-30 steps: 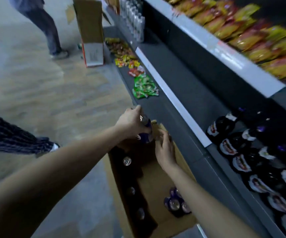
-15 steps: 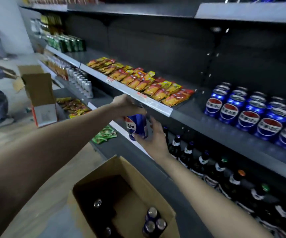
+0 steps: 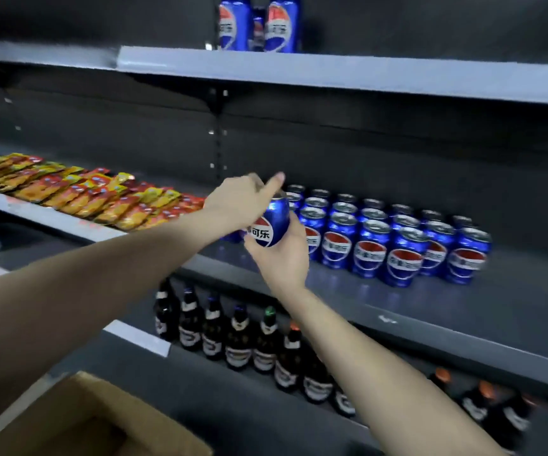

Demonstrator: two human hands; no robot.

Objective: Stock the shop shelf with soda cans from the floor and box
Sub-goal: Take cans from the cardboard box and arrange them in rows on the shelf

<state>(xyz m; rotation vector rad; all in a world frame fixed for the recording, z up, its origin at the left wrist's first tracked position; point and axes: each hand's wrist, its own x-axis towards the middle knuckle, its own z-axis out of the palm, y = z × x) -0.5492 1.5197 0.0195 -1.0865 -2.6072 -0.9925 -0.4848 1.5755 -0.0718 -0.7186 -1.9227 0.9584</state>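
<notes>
A right hand (image 3: 282, 261) clasps a blue Pepsi can (image 3: 271, 225) just above the middle shelf (image 3: 463, 307), beside stocked rows of cans (image 3: 381, 245). The left hand (image 3: 236, 200) covers its top, index finger out; whether it grips is unclear.

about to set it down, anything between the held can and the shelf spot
Nothing visible: the can, in the right hand with the left hand on top, is just left of the can rows, over bare shelf.

Soda can (image 3: 271, 225) up from box (image 3: 78, 419) level to shelf (image 3: 512, 297), beside stocked cans (image 3: 371, 248).
</notes>
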